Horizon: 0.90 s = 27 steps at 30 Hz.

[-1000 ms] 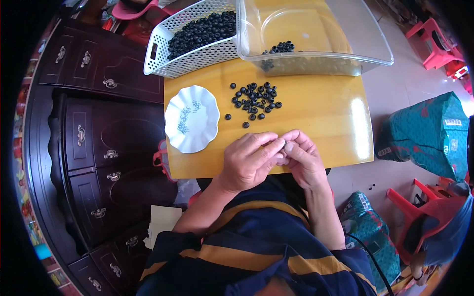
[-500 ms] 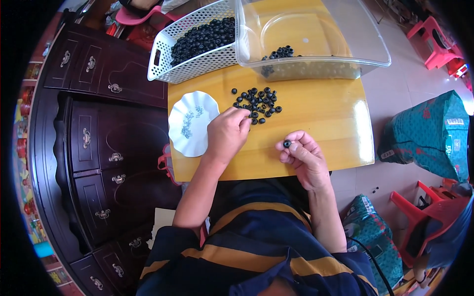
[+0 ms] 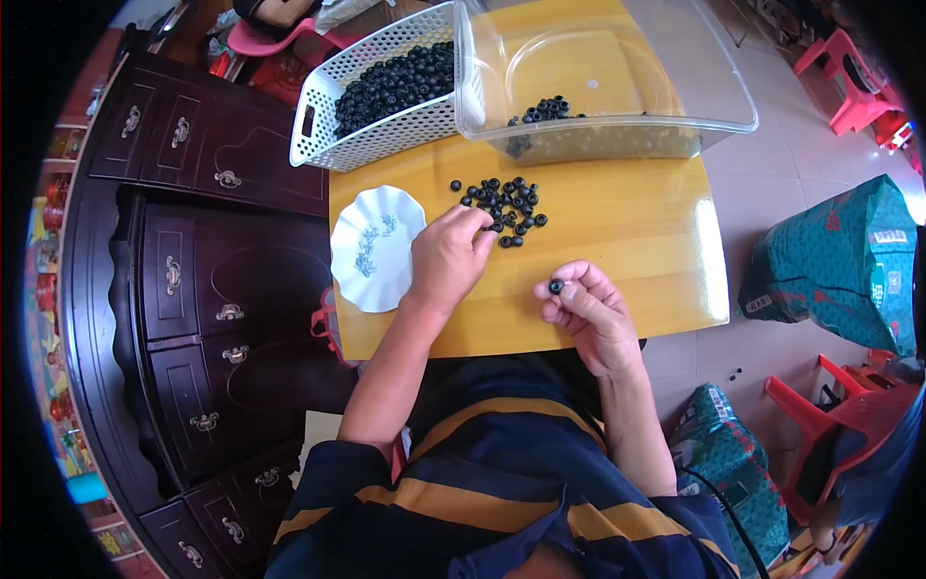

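Observation:
Between the thumb and fingers of my right hand (image 3: 600, 317) is a small black round piece with a hole (image 3: 557, 287), held above the near part of the table. My left hand (image 3: 449, 253) reaches to the near left edge of a loose pile of the same black pieces (image 3: 521, 200). Its thumb and fingers are drawn together there; whatever lies between the fingertips is hidden. Left of that hand lies a white scalloped dish (image 3: 372, 275) with a blue-grey floral print.
On the table (image 3: 646, 232), a white perforated basket (image 3: 381, 127) full of black pieces stands at the back left. Beside it is a clear plastic bin (image 3: 627, 124) with some pieces. Dark drawers (image 3: 241, 270) border the left; teal bags (image 3: 830, 265) and red chairs (image 3: 839, 425) stand right.
The view has shifted slightly. My left hand stays by the pile, its fingers a little differently placed, and my right hand still holds its black piece.

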Tool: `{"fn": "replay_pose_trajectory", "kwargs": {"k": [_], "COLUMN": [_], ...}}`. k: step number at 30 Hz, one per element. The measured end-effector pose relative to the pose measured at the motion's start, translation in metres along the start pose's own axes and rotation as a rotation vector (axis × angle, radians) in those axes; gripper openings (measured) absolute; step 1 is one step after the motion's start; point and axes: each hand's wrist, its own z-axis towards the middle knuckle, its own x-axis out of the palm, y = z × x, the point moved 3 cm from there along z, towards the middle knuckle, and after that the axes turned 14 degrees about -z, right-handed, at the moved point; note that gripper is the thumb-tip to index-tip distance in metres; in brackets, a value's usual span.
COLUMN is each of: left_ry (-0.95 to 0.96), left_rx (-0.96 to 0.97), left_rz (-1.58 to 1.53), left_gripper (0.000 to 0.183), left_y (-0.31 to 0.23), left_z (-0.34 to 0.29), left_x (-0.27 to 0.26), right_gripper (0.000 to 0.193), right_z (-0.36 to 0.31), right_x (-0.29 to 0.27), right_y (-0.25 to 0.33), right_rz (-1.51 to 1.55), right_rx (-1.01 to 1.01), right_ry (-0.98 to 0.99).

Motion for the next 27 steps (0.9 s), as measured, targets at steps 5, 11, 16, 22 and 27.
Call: {"fn": "replay_pose_trajectory", "kwargs": {"k": [5, 11, 16, 22, 27], "left_ry": [-0.014, -0.002, -0.026, -0.121, -0.051], "left_rx": [-0.041, -0.002, 0.005, 0.006, -0.166], "left_rz": [-0.023, -0.001, -0.008, -0.113, -0.62], "left_gripper": [0.017, 0.017, 0.017, 0.02, 0.009], "left_y": [0.0, 0.004, 0.001, -0.008, -0.029], "left_z": [0.001, 0.002, 0.005, -0.005, -0.019], "left_x": [0.001, 0.002, 0.004, -0.011, -0.027], "right_gripper": [0.015, 0.015, 0.014, 0.014, 0.014], "right_z": [0.0, 0.0, 0.0, -0.001, 0.0], "right_x": [0.0, -0.001, -0.001, -0.002, -0.001], "right_y": [0.0, -0.001, -0.002, -0.002, -0.005], "right_rz": [0.009, 0.013, 0.014, 0.022, 0.008], "right_rx": [-0.001, 0.006, 0.015, 0.019, 0.011], "right_ry": [-0.003, 0.003, -0.001, -0.011, -0.017]}}
